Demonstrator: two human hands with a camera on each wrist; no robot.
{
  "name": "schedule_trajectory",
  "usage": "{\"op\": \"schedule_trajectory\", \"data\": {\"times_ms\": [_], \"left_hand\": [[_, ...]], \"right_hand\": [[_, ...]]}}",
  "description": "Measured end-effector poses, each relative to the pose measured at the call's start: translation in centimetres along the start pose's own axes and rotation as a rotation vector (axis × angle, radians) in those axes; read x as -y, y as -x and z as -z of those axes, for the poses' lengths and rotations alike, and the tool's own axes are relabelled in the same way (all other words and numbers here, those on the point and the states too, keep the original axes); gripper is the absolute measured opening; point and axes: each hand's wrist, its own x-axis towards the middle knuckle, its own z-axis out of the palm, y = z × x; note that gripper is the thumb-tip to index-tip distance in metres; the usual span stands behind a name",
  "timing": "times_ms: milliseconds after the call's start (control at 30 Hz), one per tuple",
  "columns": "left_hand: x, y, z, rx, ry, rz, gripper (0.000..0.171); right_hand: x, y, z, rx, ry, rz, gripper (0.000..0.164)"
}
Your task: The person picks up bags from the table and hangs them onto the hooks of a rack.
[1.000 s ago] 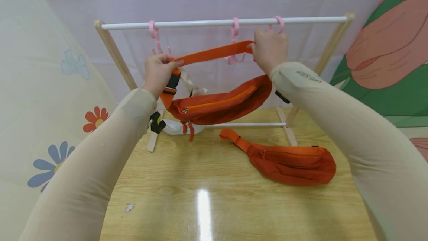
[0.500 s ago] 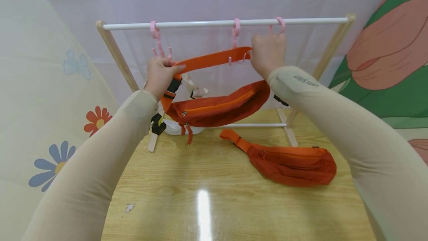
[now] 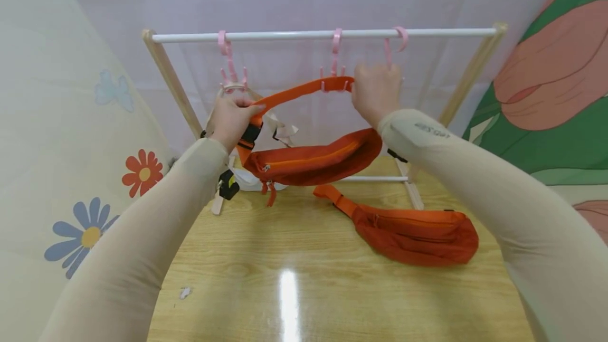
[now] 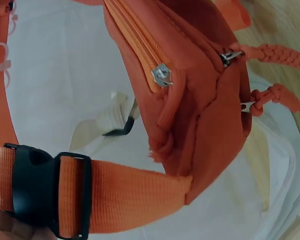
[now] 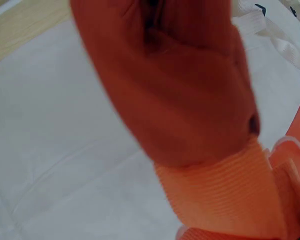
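Observation:
Both hands hold up a red-orange waist bag (image 3: 313, 165) by its orange strap (image 3: 294, 91). My left hand (image 3: 233, 117) pinches the strap near the black buckle (image 4: 35, 185), thumb on top. At the strap's right end my right hand (image 3: 377, 94) grips it with curled fingers. Between the hands, the strap runs across the middle pink hook (image 3: 335, 46), with prong tips showing in front of it. The bag's body hangs below in a curve, its zipper pull (image 4: 162, 75) and braided cords at the left end. In the right wrist view, orange webbing (image 5: 225, 195) joins the bag's end.
A white rod (image 3: 285, 35) on wooden legs carries the hooks. Cream webbing (image 3: 282, 128) and a white bag (image 3: 247, 179) hang from the left hook (image 3: 230, 62). The right hook (image 3: 388, 51) is just above my right hand. Another red-orange waist bag (image 3: 418, 234) lies on the wooden table (image 3: 237, 278).
Both hands have lowered a little with the waist bag. The strap has come down onto the middle hook, whose prongs now show in front of it. The bag on the table stays put.

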Motion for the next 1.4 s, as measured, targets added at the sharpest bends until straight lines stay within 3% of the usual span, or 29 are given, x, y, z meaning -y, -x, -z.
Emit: {"op": "schedule_trajectory", "data": {"times_ms": [167, 400, 700, 967, 1167, 1400], "left_hand": [[0.9, 0.7, -1.5, -0.019, 0.134, 0.005, 0.023], [2.1, 1.5, -3.3, -0.07, 0.149, -0.042, 0.027], [2.7, 1.6, -4.8, -0.099, 0.165, -0.028, 0.027], [3.4, 1.9, -6.2, -0.071, 0.208, -0.027, 0.026], [4.1, 2.2, -6.8, -0.056, 0.179, -0.051, 0.025], [5.1, 2.7, -7.3, -0.027, 0.238, -0.022, 0.029]], "right_hand": [[-0.1, 0.8, -1.0, -0.029, -0.025, -0.007, 0.019], [0.1, 1.2, -2.3, -0.092, -0.105, -0.05, 0.019], [-0.1, 1.7, -3.0, -0.106, -0.17, -0.073, 0.018], [-0.5, 2.7, -4.0, -0.167, -0.279, -0.079, 0.02], [-0.6, 3.4, -4.7, -0.22, -0.362, -0.081, 0.019], [-0.9, 4.4, -5.8, -0.26, -0.44, -0.105, 0.021]]}}
